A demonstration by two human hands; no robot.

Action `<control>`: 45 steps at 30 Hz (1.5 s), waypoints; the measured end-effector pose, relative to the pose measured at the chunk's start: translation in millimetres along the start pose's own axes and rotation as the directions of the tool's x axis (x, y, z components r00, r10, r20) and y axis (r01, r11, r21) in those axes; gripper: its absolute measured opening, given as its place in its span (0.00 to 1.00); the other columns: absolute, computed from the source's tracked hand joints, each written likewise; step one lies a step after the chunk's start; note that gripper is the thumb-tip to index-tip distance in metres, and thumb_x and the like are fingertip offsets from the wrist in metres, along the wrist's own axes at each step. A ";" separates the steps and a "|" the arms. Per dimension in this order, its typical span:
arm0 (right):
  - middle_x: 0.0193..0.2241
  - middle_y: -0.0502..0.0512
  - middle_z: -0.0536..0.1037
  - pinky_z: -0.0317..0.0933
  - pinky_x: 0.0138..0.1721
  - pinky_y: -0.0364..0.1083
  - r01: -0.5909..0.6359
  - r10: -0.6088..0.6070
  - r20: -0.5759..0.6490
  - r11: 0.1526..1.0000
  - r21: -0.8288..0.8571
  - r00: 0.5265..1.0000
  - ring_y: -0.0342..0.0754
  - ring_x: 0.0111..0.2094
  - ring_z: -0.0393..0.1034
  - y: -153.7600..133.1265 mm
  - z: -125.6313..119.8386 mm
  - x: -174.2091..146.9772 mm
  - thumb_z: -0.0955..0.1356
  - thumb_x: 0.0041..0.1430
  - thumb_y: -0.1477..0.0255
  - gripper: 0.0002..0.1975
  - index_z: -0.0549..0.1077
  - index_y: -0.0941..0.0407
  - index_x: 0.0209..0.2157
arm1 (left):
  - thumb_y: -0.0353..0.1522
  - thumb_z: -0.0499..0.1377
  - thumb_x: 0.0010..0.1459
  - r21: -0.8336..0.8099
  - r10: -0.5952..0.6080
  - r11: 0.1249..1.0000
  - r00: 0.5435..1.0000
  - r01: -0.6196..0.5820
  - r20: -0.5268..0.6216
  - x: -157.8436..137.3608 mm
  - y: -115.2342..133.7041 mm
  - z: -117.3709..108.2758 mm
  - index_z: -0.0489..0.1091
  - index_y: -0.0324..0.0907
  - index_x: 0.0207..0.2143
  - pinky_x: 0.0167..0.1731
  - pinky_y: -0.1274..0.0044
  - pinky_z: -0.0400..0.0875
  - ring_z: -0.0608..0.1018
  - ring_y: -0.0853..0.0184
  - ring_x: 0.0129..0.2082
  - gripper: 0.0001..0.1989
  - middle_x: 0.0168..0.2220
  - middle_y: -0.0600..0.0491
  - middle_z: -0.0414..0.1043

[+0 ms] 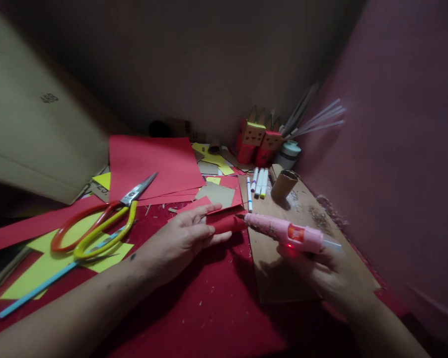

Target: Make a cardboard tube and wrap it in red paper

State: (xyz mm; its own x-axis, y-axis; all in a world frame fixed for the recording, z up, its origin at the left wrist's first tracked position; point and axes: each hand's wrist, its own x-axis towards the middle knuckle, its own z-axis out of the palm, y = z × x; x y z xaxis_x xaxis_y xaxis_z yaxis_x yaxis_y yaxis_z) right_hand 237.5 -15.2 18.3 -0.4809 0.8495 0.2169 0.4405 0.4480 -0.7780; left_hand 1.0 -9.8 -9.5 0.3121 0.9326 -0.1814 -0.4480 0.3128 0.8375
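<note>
My left hand (194,228) grips a piece of red paper (227,222) that looks folded or curved, fingers above and below it. Wrapped in my right hand (317,268) is a pink hot glue gun (283,229), its red light lit and a clear glue stick poking out the back. The gun's dark nozzle points left and meets or nearly meets the right end of the red paper; exact contact I cannot tell. Just beyond my left hand lie a grey card piece (218,193) and a large red sheet (153,164).
Scissors (105,223) with red and yellow handles lie left on yellow paper (19,283), near a blue pencil-like stick (37,291). Several markers (261,181) and a cardboard tube (284,184) stand or lie right. Behind are decorated red figures (250,141), a lidded jar (288,154) and glue sticks (323,117).
</note>
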 end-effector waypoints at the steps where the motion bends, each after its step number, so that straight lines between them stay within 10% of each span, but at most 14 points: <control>1: 0.54 0.50 0.71 0.63 0.54 0.53 0.009 -0.009 0.011 1.000 0.006 1.000 0.55 0.55 0.64 -0.3 1.9 0.6 0.65 0.60 0.74 0.23 0.64 0.47 0.57 | 0.20 0.54 0.53 -0.008 0.012 1.000 0.999 -0.012 0.033 0.2 -0.4 -0.3 0.63 0.37 0.56 0.55 0.67 0.64 0.74 0.56 0.51 0.26 0.54 0.42 0.69; 45: 0.56 0.52 0.68 0.57 0.58 0.55 -0.077 0.080 -0.025 0.991 0.112 0.996 0.54 0.58 0.60 9.8 -4.9 -5.6 0.63 0.62 0.74 0.22 0.64 0.48 0.57 | 0.20 0.56 0.51 -0.019 0.017 1.000 1.000 -0.018 -0.024 0.5 -2.6 -1.9 0.66 0.37 0.53 0.50 0.71 0.69 0.75 0.56 0.49 0.25 0.51 0.43 0.73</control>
State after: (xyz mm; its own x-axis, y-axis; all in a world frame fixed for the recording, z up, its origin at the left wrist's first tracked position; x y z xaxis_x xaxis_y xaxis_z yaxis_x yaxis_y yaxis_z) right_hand 248.3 -14.2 12.4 -0.4248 0.8895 0.1683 0.3887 0.3471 -0.8535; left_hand 0.8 -9.9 -12.7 0.2839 0.9419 -0.1795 -0.4691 0.2998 0.8307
